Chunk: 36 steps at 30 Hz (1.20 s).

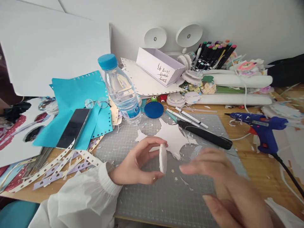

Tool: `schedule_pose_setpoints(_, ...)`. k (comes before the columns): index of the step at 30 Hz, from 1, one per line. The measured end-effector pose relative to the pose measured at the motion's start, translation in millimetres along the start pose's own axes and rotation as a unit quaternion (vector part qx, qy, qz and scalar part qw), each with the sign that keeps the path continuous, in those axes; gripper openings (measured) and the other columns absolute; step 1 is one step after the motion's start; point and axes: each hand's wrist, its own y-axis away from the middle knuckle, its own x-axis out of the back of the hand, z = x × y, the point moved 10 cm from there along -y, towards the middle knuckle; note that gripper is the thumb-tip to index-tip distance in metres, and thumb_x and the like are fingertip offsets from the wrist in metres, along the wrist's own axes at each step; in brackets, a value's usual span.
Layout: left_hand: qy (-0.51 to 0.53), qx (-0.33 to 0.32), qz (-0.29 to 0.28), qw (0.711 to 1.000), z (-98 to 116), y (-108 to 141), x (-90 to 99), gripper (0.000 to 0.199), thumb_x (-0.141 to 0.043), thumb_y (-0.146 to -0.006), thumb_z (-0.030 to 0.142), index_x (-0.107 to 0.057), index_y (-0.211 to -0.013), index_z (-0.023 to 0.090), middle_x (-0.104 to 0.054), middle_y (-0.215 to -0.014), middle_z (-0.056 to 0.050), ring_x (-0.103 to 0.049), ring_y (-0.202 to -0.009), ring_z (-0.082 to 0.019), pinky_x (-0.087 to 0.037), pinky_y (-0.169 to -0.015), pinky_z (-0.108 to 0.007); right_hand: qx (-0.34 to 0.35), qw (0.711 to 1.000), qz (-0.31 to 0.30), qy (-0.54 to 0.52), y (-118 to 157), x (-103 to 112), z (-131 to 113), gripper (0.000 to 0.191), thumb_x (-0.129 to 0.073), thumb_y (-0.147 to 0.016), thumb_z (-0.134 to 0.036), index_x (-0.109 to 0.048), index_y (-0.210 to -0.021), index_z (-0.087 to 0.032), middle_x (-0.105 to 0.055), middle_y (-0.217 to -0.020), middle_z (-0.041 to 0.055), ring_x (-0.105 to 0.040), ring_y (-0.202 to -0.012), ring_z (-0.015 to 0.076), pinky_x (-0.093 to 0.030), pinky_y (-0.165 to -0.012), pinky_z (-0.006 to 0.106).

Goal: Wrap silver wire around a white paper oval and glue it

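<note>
My left hand holds a small white disc on edge between thumb and fingers, above the grey cutting mat. To its right, my right hand is blurred by motion, its thumb and forefinger apart and nothing seen between them. Behind the disc, a white paper sheet with cut-out curved edges lies on the mat. A black-handled cutter rests beyond my right hand, beside two white sticks. Tiny star-shaped bits lie near the disc.
A water bottle stands behind the mat, beside a blue round lid. At the right lies a blue glue gun with its cord. On the left are a phone, glasses and paper strips. An open box sits behind.
</note>
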Motion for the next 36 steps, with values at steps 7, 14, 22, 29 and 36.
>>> schedule_pose_setpoints(7, -0.037, -0.027, 0.032, 0.998, 4, 2, 4.8, 0.074, -0.075, -0.066, 0.006, -0.047, -0.131, 0.027, -0.044, -0.131, -0.009, -0.039, -0.130, -0.026, -0.035, -0.111, -0.041, 0.131, 0.991, 0.017, 0.002, 3, -11, -30, 0.021, -0.041, -0.092, -0.007, -0.056, -0.105, -0.015, -0.072, -0.077, -0.0002, -0.063, -0.069, 0.0124, -0.043, -0.087, 0.033)
schedule_pose_setpoints(14, -0.027, 0.005, 0.009, 1.000, 2, -1, -1.8, 0.069, -0.075, -0.067, 0.008, -0.051, -0.129, 0.026, -0.044, -0.130, -0.009, -0.040, -0.129, -0.026, -0.037, -0.109, -0.040, 0.132, 0.991, 0.030, -0.007, 4, -19, -32, 0.024, -0.033, -0.096, -0.008, -0.052, -0.109, -0.012, -0.070, -0.076, -0.0010, -0.058, -0.068, 0.0114, -0.042, -0.083, 0.032)
schedule_pose_setpoints(22, 0.055, 0.059, -0.015, 0.997, -7, 1, -6.7, 0.065, -0.074, -0.068, 0.012, -0.048, -0.126, 0.026, -0.052, -0.125, -0.011, -0.051, -0.118, -0.028, -0.046, -0.094, -0.042, 0.116, 0.993, -0.025, -0.022, 12, -30, -24, 0.033, -0.033, -0.094, -0.007, -0.047, -0.123, -0.012, -0.065, -0.075, -0.0013, -0.056, -0.068, 0.0137, -0.043, -0.079, 0.034)
schedule_pose_setpoints(29, 0.160, 0.087, -0.048, 0.982, -4, -1, -15.9, 0.062, -0.075, -0.064, 0.013, -0.054, -0.122, 0.025, -0.051, -0.122, -0.010, -0.056, -0.110, -0.027, -0.049, -0.087, -0.040, 0.122, 0.992, -0.025, -0.012, 14, -27, -26, 0.037, -0.029, -0.093, -0.005, -0.049, -0.123, -0.013, -0.066, -0.078, 0.0003, -0.053, -0.064, 0.0136, -0.041, -0.081, 0.035)
schedule_pose_setpoints(36, 0.259, 0.103, -0.068, 0.958, -1, -1, -22.3, 0.059, -0.076, -0.067, 0.021, -0.055, -0.123, 0.023, -0.054, -0.118, -0.010, -0.058, -0.107, -0.026, -0.051, -0.088, -0.040, 0.129, 0.992, -0.010, 0.006, 7, -22, -30, 0.034, -0.032, -0.092, -0.006, -0.052, -0.118, -0.016, -0.063, -0.068, -0.0015, -0.052, -0.060, 0.0143, -0.042, -0.077, 0.035)
